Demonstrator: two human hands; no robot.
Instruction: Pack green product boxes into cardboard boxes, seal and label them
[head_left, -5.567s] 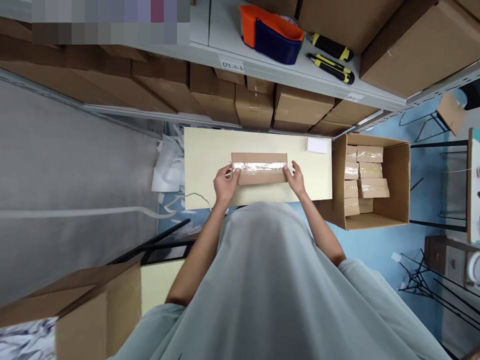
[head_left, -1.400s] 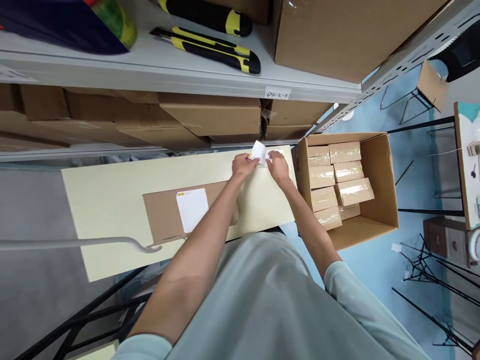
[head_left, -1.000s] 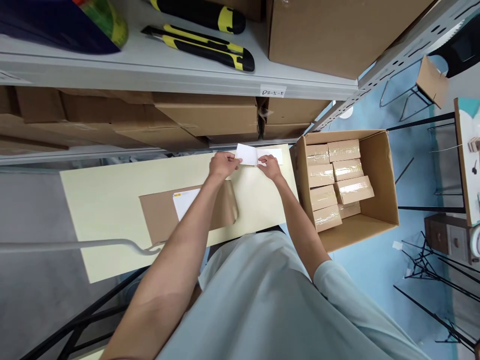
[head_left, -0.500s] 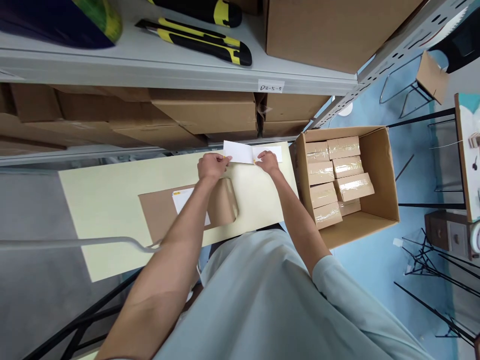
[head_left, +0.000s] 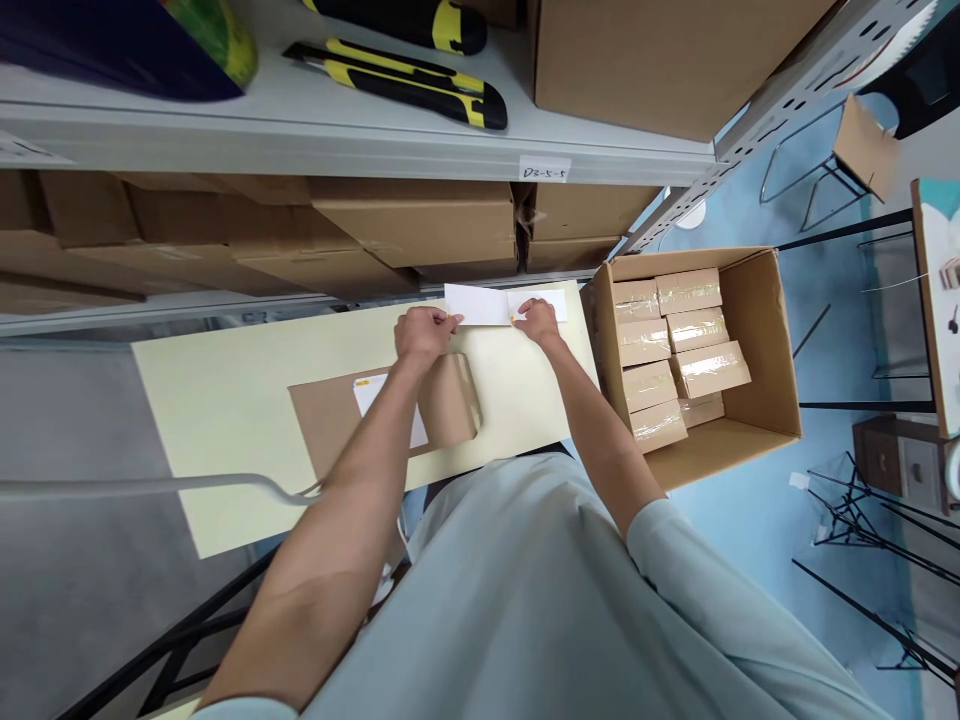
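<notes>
A white paper sheet with a crease or edge near its middle lies at the far side of the pale yellow board. My left hand pinches its near left corner between thumb and fingers. My right hand is closed on the near edge of the white paper further right, with a small yellow mark by the fingertips. Nearer me lies a flat brown cardboard piece with a bent, raised end. A white label with a yellow mark rests on it, partly hidden by my left forearm.
An open carton holding several taped small boxes stands at the right. Above the board runs a metal shelf carrying yellow-black utility knives. Cardboard boxes fill the level below. A grey tube crosses at left.
The view has shifted slightly. Both hands keep hold of the white paper in nearly the same place, and its left part looks slightly flatter.
</notes>
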